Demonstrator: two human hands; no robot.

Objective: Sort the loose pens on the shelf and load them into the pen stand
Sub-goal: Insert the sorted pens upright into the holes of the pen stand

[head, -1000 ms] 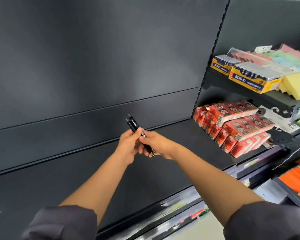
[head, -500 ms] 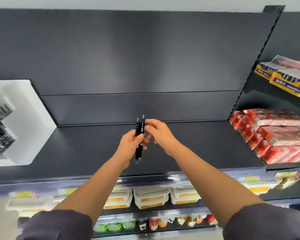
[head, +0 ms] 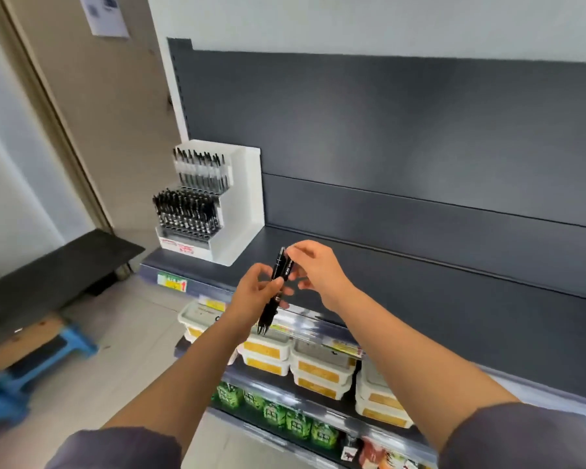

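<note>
Two black pens (head: 278,282) stand nearly upright, tips down, gripped by my left hand (head: 254,296) around their middle. The fingertips of my right hand (head: 315,270) pinch the pens' top ends. Both hands hover over the front edge of the dark grey shelf (head: 420,292). At the shelf's left end stands the white stepped pen stand (head: 241,211), its two tiers filled with several black pens (head: 186,211).
Below the shelf are white and yellow tubs (head: 322,367) and green packets (head: 285,414). A blue stool (head: 44,353) and a dark board (head: 55,269) are on the floor at the left, beside a beige wall.
My view has swung left and back, bringing the pen stand fully into sight. The pens now tilt slightly, and my right hand has closed its fingertips on their tops.
</note>
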